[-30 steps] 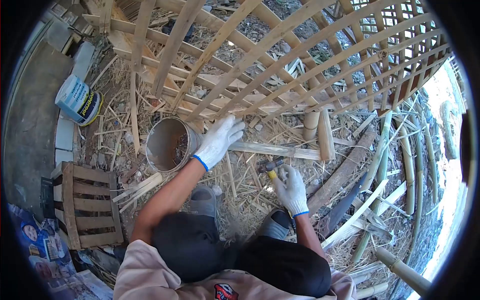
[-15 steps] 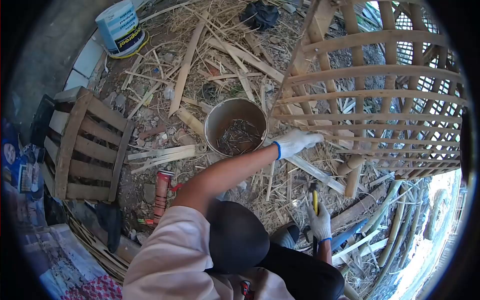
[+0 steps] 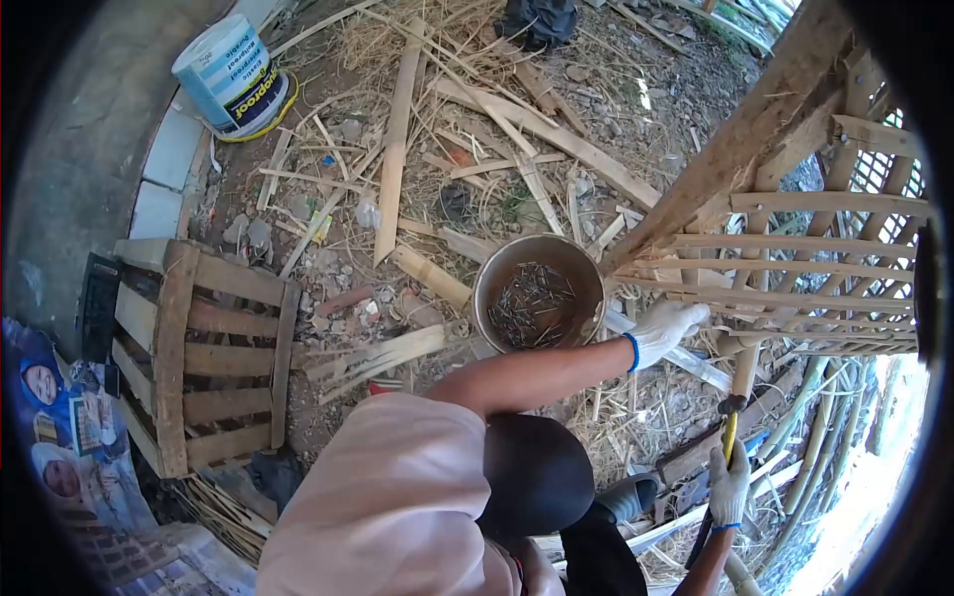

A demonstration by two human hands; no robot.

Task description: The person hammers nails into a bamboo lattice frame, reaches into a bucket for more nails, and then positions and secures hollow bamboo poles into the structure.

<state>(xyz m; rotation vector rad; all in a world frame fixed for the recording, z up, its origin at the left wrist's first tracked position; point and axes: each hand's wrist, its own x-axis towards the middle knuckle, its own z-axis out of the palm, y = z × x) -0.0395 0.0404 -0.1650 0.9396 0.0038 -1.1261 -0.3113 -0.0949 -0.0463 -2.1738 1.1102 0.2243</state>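
Observation:
My left hand [image 3: 671,333], in a white glove with a blue cuff, reaches past the metal pot to the lower slats of a wooden lattice [image 3: 795,268]. Its fingers are pressed together beside the slats; anything between them is too small to tell. Lower right, my right hand [image 3: 728,482], gloved too, grips a hammer [image 3: 731,427] by its yellow and black handle, dark head up. The round pot [image 3: 485,298] stands left of my left hand and holds many nails [image 3: 532,298].
A slatted wooden crate [image 3: 229,358] stands at left, a blue-white paint bucket [image 3: 224,84] behind it. Bamboo strips [image 3: 402,139], shavings and rubble litter the ground. A black plastic bag [image 3: 542,22] lies at the top. Bamboo poles [image 3: 810,427] lie at lower right.
The whole view has shifted, so the pot, crate and lattice appear lower and most things farther right. My left hand stays by the slats. The hammer has moved slightly right, still in my right hand.

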